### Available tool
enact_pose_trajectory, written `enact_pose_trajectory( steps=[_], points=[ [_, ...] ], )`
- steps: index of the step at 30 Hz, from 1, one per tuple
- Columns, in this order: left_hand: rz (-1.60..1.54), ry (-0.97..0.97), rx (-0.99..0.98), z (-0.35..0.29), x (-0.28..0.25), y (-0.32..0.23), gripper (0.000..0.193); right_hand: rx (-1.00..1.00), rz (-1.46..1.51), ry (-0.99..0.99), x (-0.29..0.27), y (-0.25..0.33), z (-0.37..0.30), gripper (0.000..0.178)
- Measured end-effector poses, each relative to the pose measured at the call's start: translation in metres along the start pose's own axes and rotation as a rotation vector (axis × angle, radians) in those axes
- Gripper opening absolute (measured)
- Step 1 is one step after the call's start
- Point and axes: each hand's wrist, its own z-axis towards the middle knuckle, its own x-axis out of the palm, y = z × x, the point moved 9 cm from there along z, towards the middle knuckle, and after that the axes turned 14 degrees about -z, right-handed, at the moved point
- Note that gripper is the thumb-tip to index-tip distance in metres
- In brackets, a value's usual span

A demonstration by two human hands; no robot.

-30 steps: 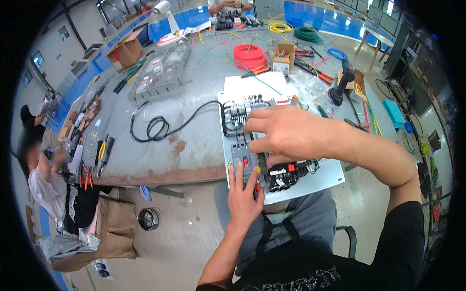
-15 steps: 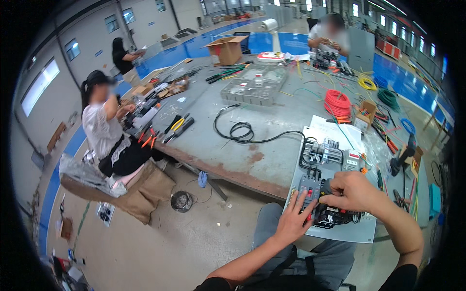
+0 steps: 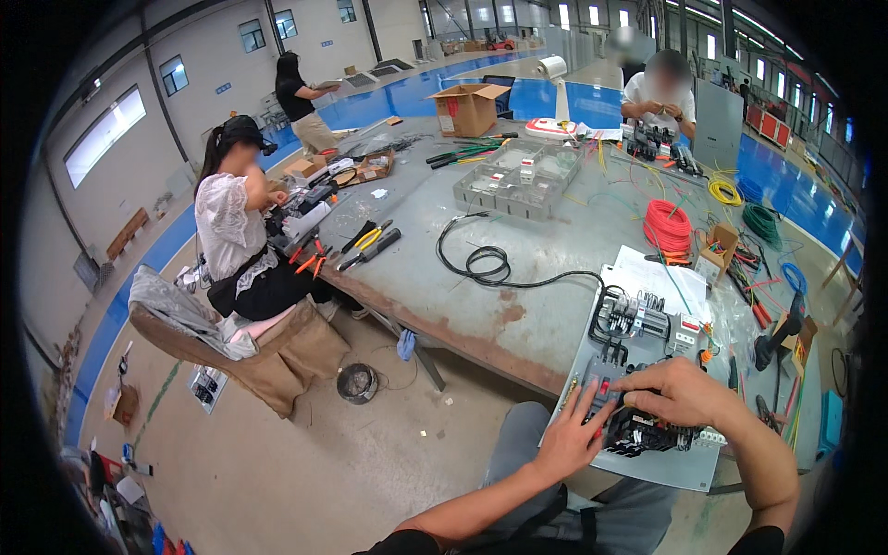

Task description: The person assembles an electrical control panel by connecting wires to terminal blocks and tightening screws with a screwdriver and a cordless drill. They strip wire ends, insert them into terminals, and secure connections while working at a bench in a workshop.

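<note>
My left hand point(image 3: 566, 446) rests with its fingers stretched apart on a grey circuit breaker point(image 3: 601, 390) that has a red switch. Bent over the breaker's right side, my right hand point(image 3: 680, 393) has its fingers curled together. Whatever it grips is mostly hidden; only something dark shows at its fingertips. The breaker is mounted on a light grey metal panel point(image 3: 689, 470) lying at the table edge above my lap. Black wired components point(image 3: 638, 433) sit on its near part, partly under my hands. Farther up the panel is a row of wired terminals and relays point(image 3: 638, 316).
The grey table point(image 3: 536, 324) carries a black cable point(image 3: 486, 268), a clear compartment box point(image 3: 504, 190), red wire coil point(image 3: 668, 225), pliers point(image 3: 372, 237) and a cardboard box point(image 3: 465, 109). A black power tool point(image 3: 782, 333) stands at right. Co-workers sit left and far right; another stands behind.
The whole view has swung, so the table and people appear farther right. Both my hands stay at the breaker; the right hand looks flatter, its fingers lower over the breaker.
</note>
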Motion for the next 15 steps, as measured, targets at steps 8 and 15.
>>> enact_pose_trajectory(
  steps=[8,15],
  points=[
    [-0.001,-0.045,0.007,-0.003,-0.001,0.003,0.074,0.224,0.547,0.279,0.022,-0.014,-0.004,0.034],
    [0.017,-0.031,-0.007,-0.003,0.0,0.003,0.071,0.128,0.553,0.461,0.009,-0.008,-0.013,0.068]
  ],
)
